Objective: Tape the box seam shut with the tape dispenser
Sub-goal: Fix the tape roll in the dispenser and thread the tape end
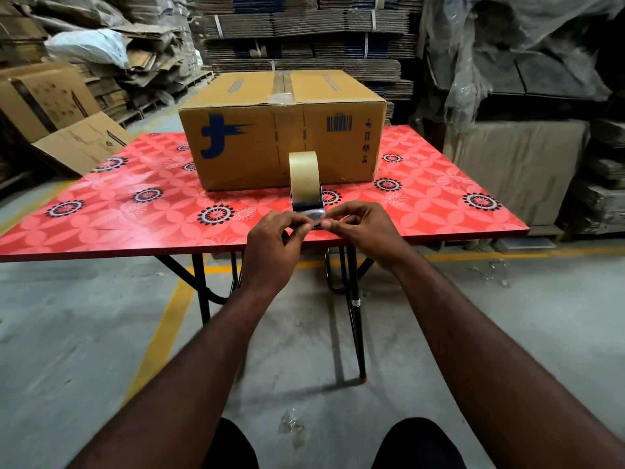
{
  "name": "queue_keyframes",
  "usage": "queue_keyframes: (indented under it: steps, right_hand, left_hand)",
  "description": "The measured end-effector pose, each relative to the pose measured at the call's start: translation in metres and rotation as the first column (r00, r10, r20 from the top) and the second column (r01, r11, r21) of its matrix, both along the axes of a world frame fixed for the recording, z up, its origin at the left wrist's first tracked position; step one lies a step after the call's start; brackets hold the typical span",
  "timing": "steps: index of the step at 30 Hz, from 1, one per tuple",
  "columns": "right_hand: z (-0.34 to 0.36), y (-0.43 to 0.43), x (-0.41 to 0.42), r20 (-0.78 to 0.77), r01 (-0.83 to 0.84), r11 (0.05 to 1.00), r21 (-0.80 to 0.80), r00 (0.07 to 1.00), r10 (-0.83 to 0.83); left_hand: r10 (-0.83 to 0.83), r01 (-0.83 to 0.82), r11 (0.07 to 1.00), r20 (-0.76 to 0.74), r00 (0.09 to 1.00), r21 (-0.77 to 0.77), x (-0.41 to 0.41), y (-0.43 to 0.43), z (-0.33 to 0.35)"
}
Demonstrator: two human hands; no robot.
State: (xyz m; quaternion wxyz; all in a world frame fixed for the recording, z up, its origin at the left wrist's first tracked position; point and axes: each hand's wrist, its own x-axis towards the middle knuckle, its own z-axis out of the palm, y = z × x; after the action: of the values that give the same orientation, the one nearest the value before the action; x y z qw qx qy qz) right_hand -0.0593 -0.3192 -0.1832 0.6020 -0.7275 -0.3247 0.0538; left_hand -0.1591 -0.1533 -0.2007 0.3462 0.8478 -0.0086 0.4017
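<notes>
Tape dispenser [307, 198]: stands on the red floral surface [135, 204] by its near edge, just beyond the fingertips.
Left grip [270, 245]: thumb and forefinger pinch the loose tape end [316, 224].
Right grip [365, 228]: pinches the same end from the right.
Axis: near-far, with the beige roll [303, 167] at the far end, facing the box [243, 137].
Materials: glossy black dispenser body; brown corrugated card with blue print.

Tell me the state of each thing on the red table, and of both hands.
box: closed, flaps down, tape strip along the top seam.
tape dispenser: upright on the table before the box, roll loaded.
tape end: pulled out, pinched at both sides.
left hand: pinches the tape end.
right hand: pinches the tape end.
table: unfolded, standing.
</notes>
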Motion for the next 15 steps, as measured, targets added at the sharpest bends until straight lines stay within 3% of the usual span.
queue_keyframes:
  steps: [15]
  right_hand:
    - [0.0069, 0.0033, -0.0035, -0.056, -0.007, 0.997, -0.083, 0.998, 0.002]
  left_hand:
    - [0.04, -0.055, 0.979, -0.077, 0.996, -0.199, 0.0004, -0.0001, 0.0078]
